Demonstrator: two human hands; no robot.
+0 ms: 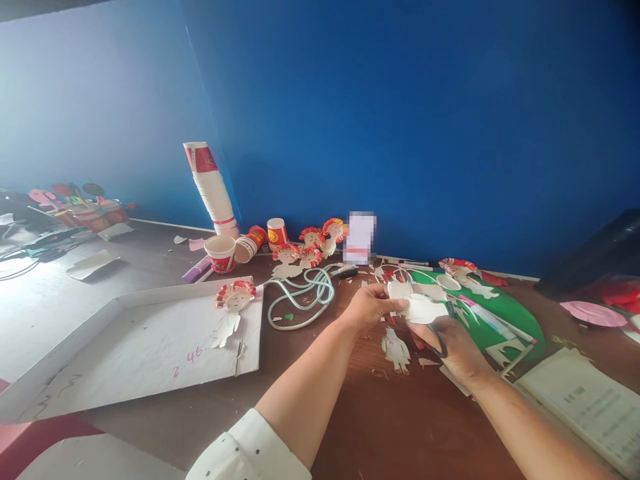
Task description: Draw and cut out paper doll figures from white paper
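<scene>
My left hand (373,307) pinches a white piece of paper (423,307) with a drawn outline, holding it above the table. In my right hand (457,350) is a pair of scissors (440,339), its dark handle loop round the fingers and its blades mostly hidden at the paper's edge. Just below the hands a cut-out paper figure (396,350) lies flat on the brown table. Small paper scraps are scattered around it. Beyond my right hand lies a green round sheet (517,317) with markers and another paper doll (467,277) on it.
An open white cardboard tray (150,333) at left holds a paper doll (233,307). Behind it leans a tall stack of paper cups (213,190). A coiled pale cable (300,313) lies mid-table. At right are an open book (590,407) and a pink disc (593,313).
</scene>
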